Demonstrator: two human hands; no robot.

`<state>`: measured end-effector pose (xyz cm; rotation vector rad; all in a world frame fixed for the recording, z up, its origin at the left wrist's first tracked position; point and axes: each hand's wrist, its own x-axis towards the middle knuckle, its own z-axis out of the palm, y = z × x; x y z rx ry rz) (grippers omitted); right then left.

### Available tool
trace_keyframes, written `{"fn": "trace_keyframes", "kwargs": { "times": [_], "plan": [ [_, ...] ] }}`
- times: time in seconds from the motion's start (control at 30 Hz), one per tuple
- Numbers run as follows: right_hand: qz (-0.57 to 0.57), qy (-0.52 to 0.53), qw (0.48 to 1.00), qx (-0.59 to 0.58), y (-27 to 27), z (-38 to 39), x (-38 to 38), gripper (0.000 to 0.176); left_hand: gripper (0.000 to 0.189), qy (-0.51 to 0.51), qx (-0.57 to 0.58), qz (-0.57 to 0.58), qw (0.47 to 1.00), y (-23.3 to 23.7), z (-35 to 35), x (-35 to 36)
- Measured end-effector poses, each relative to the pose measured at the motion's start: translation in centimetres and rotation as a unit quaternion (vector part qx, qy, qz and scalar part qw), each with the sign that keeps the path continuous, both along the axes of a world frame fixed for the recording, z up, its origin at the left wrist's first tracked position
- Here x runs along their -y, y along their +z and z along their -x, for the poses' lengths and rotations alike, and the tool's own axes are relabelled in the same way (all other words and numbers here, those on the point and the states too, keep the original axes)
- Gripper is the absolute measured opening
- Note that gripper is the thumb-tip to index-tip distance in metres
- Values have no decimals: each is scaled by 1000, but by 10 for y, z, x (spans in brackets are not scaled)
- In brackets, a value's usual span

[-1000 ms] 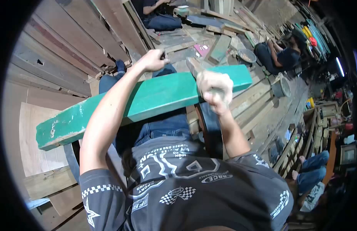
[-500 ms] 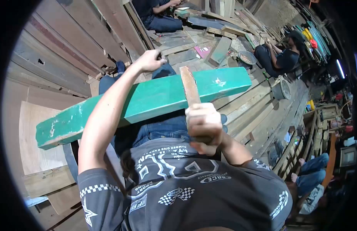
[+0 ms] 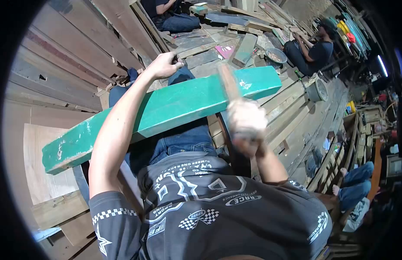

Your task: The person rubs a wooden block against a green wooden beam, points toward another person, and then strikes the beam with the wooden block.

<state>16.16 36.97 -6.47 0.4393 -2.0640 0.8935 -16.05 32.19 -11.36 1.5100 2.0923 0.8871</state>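
A long green-painted wooden beam lies across my lap, running from lower left to upper right, with chipped paint and a white scar near its right end. My left hand reaches over the beam's far side, fingers curled on something small that I cannot make out. My right hand is blurred with motion and closed around the wooden handle of a tool. The handle rises over the beam's right part; the tool's head is not clear.
Stacked planks lean at the left. Loose boards litter the plank floor ahead. One person sits at the top, another at the upper right beside a round pan. A bucket stands right; a leg shows lower right.
My right hand drew the tool back toward my chest, then swung it forward over the beam's right part. A white scar appeared on the beam. My left hand stayed in place.
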Motion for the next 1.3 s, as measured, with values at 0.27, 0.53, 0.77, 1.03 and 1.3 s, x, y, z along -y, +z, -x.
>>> {"fn": "trace_keyframes", "kwargs": {
  "times": [0.27, 0.53, 0.77, 1.03, 1.3],
  "plan": [
    [63, 106, 992, 9, 23, 10, 22, 37, 25, -1, -36, -23, 999, -4, 6, -2],
    [185, 59, 981, 2, 21, 34, -25, 37, 25, -12, -27, -29, 999, 3, -2, 0],
    [141, 91, 986, 15, 17, 52, -19, 41, 39, 3, -78, -12, 997, -2, 10, -2],
    [149, 171, 973, 45, 46, 35, 0, 38, 40, 7, -74, 26, 997, -3, 16, -1],
    [146, 115, 983, 1, 40, 33, 13, 38, 39, 16, -28, 20, 999, -6, 15, -2]
  ]
}}
